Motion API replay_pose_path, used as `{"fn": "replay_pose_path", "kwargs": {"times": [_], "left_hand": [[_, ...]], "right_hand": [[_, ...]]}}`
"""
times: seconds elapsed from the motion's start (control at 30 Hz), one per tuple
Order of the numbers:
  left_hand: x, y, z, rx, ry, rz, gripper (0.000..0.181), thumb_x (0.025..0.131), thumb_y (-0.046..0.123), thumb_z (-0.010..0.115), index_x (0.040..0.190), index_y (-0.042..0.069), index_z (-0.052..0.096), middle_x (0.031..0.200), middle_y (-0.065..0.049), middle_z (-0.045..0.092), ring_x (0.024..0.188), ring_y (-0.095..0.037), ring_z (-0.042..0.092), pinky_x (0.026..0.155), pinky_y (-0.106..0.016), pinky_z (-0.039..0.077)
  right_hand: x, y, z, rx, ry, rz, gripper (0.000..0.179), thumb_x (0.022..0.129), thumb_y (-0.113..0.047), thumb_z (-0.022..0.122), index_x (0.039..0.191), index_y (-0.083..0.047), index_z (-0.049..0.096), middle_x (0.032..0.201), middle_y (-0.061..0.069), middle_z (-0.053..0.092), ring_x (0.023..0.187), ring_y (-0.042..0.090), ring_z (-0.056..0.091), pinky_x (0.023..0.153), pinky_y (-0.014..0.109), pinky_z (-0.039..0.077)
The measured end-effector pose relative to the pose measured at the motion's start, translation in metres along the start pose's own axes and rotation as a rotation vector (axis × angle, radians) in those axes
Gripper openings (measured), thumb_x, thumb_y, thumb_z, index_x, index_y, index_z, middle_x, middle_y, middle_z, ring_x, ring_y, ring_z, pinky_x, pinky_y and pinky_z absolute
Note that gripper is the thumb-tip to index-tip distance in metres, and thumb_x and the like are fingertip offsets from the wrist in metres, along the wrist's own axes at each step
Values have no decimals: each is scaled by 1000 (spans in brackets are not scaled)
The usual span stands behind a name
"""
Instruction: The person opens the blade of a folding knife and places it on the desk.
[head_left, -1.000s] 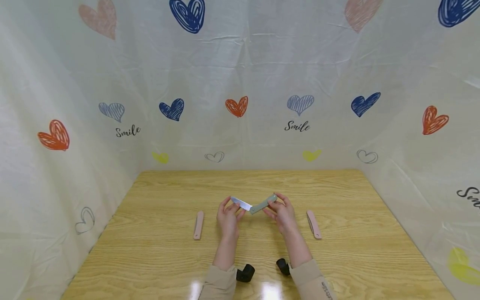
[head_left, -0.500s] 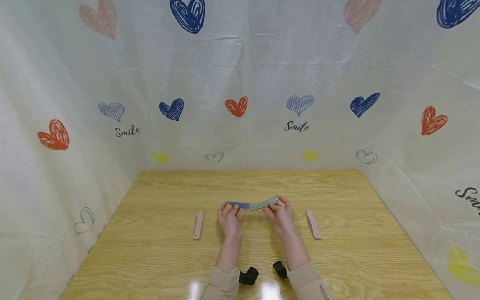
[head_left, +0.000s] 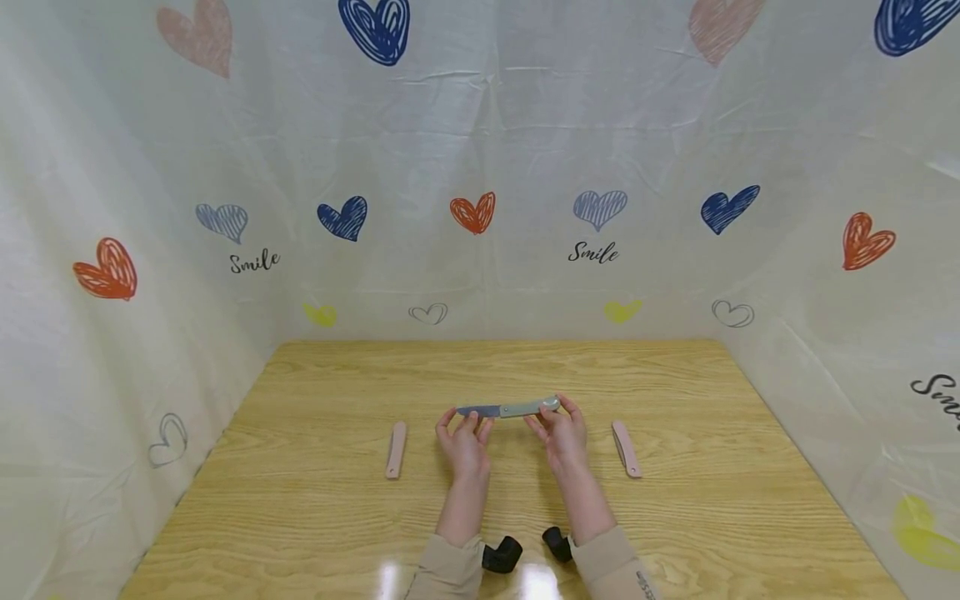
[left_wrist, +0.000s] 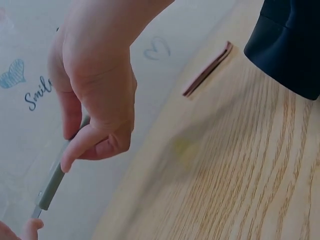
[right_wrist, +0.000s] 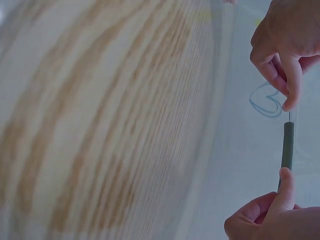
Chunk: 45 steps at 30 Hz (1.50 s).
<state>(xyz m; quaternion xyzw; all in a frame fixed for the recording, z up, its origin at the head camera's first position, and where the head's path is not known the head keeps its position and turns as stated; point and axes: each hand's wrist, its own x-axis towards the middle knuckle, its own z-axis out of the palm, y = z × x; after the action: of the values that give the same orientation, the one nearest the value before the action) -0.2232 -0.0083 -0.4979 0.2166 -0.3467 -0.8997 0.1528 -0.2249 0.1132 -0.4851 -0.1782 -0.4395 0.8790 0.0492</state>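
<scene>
A folding knife with a grey-green handle (head_left: 517, 410) is held up over the wooden table, its metal blade (head_left: 487, 411) swung out nearly in line with the handle. My left hand (head_left: 465, 450) pinches the blade between thumb and fingers. At the handle's far end, my right hand (head_left: 567, 440) grips with thumb and fingers. The right wrist view shows the left fingertips (right_wrist: 287, 104) on the blade just above the green handle (right_wrist: 287, 145). In the left wrist view the right hand (left_wrist: 97, 85) holds the handle, with the left fingers (left_wrist: 31, 229) low at the corner.
Two folded pink knives lie on the table (head_left: 337, 517): one pink knife (head_left: 396, 450) left of my hands, another pink knife (head_left: 627, 450) to the right. Black wrist cameras sit at both sleeves. A white curtain (head_left: 525, 150) printed with hearts surrounds the table.
The knife's blade and handle have swung from a bent V to almost a straight line. Both hands keep their hold and have shifted only slightly; the pink knives stay put.
</scene>
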Motion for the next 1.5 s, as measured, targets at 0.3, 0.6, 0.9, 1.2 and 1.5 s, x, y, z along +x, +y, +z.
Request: {"fn": "replay_pose_path", "kwargs": {"times": [0.3, 0.6, 0.9, 1.2, 1.5], "left_hand": [[-3, -4, -1, -29, -8, 28, 43, 99, -9, 42, 134, 0, 19, 116, -21, 37, 98, -23, 55, 93, -35, 54], [-5, -7, 2, 2, 16, 98, 44, 96, -11, 46, 133, -4, 24, 109, -19, 39, 95, -23, 55, 88, -35, 57], [-7, -7, 2, 53, 7, 97, 40, 98, -8, 47, 133, -9, 28, 108, -17, 39, 96, -24, 55, 90, -38, 56], [1, 9, -8, 238, -70, 107, 46, 96, -2, 53, 138, -14, 38, 103, -8, 48, 94, -15, 53, 91, -40, 56], [20, 16, -19, 487, -136, 96, 46, 94, 1, 59, 136, -15, 46, 113, -17, 58, 95, -16, 57, 80, -31, 58]], "right_hand": [[1, 3, 0, 31, 20, -3, 40, 97, 10, 45, 134, 2, 31, 108, 10, 43, 85, 13, 58, 83, 32, 58], [2, 6, 1, 53, 43, -25, 48, 96, 10, 46, 136, 2, 22, 116, 14, 41, 90, 15, 59, 87, 32, 57], [-2, 0, -1, -209, 6, -110, 48, 97, 7, 48, 136, 10, 20, 115, 20, 43, 91, 17, 60, 84, 30, 58], [10, -16, -9, -573, -74, -136, 47, 96, -4, 59, 133, 15, 36, 110, 19, 43, 92, 22, 54, 86, 39, 58], [24, -28, -25, -857, -195, -94, 58, 94, -19, 65, 138, 12, 42, 122, 25, 49, 110, 34, 54, 88, 41, 56]]}}
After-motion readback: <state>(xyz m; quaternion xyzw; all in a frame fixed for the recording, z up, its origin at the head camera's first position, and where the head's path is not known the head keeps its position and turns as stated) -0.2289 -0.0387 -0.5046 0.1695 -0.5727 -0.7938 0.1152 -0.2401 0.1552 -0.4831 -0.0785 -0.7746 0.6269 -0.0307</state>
